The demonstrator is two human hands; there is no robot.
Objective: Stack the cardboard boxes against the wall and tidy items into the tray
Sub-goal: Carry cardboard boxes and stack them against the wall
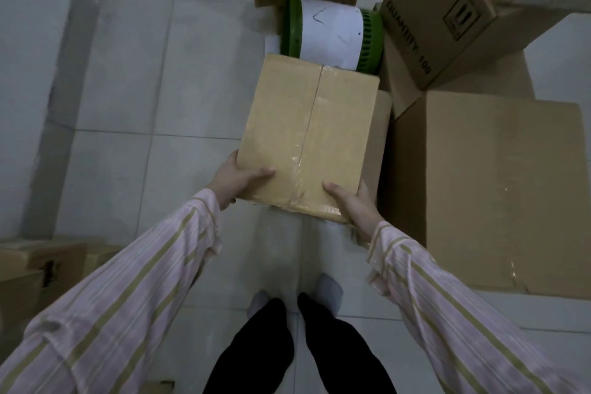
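Your left hand [235,181] and right hand [353,201] grip the taped cardboard box [307,137] by its near corners, fingers curled underneath, thumbs on top, above the tiled floor [153,99].

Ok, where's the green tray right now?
Head view, top centre: the green tray lies just beyond the taped box held by the left hand and right hand, left of the box printed QUANTITY 100, with a white sheet in it.
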